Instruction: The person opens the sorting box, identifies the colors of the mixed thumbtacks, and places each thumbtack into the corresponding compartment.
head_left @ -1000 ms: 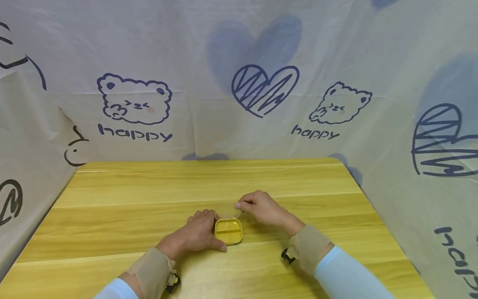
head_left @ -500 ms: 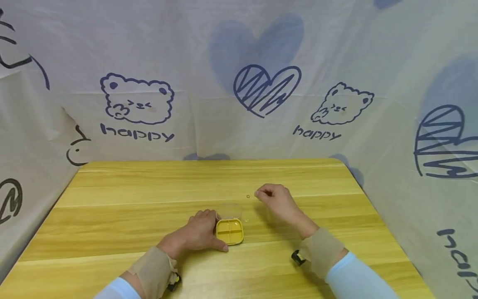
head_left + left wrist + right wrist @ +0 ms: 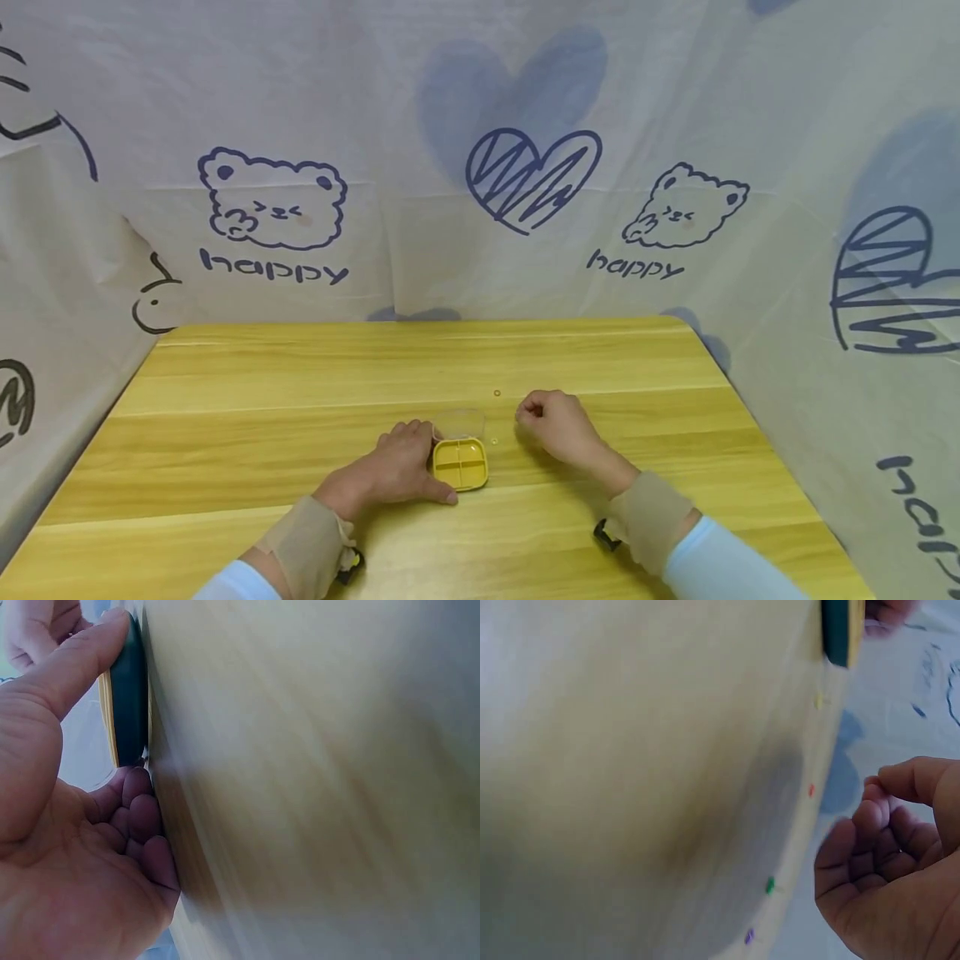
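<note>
A small pill box (image 3: 460, 464), yellow inside with several compartments and dark green outside, lies on the table. Its transparent lid (image 3: 460, 423) stands open at the far side. My left hand (image 3: 397, 467) holds the box from the left, thumb along the near side and fingers by the far left corner. To the right of the box is my right hand (image 3: 558, 425), raised above the table. Its thumb and index fingertips meet and the other fingers curl; nothing shows between them. Nearest to it are a tiny red ring (image 3: 497, 392) and a tiny yellow ring (image 3: 494, 442).
In the right wrist view a green piece (image 3: 770, 885) and a purple piece (image 3: 749, 936) also lie on the wooden table (image 3: 300, 375). A pale printed cloth (image 3: 420, 233) hangs behind and at both sides of the table.
My right hand has left the lid, moved right and away past the rings, then come slightly back toward me. The lid stays open. My left hand has stayed on the box.
</note>
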{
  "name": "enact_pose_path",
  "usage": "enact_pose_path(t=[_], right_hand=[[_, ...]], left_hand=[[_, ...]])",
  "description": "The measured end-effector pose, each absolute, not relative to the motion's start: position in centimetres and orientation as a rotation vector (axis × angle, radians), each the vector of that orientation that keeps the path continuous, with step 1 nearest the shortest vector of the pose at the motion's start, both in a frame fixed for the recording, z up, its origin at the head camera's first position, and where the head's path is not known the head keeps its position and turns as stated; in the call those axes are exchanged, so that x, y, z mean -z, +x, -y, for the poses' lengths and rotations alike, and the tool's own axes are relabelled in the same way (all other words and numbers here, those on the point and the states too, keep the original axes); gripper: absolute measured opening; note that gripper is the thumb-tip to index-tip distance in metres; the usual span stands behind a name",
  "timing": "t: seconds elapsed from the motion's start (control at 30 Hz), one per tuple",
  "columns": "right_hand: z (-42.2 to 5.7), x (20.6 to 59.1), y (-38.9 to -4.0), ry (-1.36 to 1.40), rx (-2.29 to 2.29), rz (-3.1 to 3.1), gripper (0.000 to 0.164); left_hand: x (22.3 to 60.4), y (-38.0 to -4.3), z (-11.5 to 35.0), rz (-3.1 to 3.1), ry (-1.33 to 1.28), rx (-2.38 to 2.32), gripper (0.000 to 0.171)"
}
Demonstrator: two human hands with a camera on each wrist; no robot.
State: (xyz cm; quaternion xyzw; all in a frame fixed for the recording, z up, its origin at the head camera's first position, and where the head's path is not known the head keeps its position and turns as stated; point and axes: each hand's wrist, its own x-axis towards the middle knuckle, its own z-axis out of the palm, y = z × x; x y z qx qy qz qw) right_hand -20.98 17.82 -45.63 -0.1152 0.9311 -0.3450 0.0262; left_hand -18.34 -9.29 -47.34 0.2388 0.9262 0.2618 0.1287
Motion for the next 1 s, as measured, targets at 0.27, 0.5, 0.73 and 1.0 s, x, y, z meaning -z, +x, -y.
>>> enact_pose_path(t=[0.27,0.5,0.73,1.0], right_hand=[[-16.4,47.1,-20.9,-0.415,1.021,-2.818,0.016],[-15.5,47.5,-21.0,-0.465,0.994,-2.8,0.013],[-15.1,47.7,-21.0,-0.48,0.945,-2.829,0.013],[-14.9,47.7,-21.0,-0.46,0.893,-2.839,0.014]], left_hand=[[47.3,-18.3,9.2,-2.692,0.691,-0.745,0.081],[47.2,-18.4,9.1,-2.697,0.687,-0.748,0.081],[47.4,-18.5,9.1,-2.707,0.695,-0.739,0.08],[47.5,-18.5,9.1,-2.712,0.697,-0.717,0.081]])
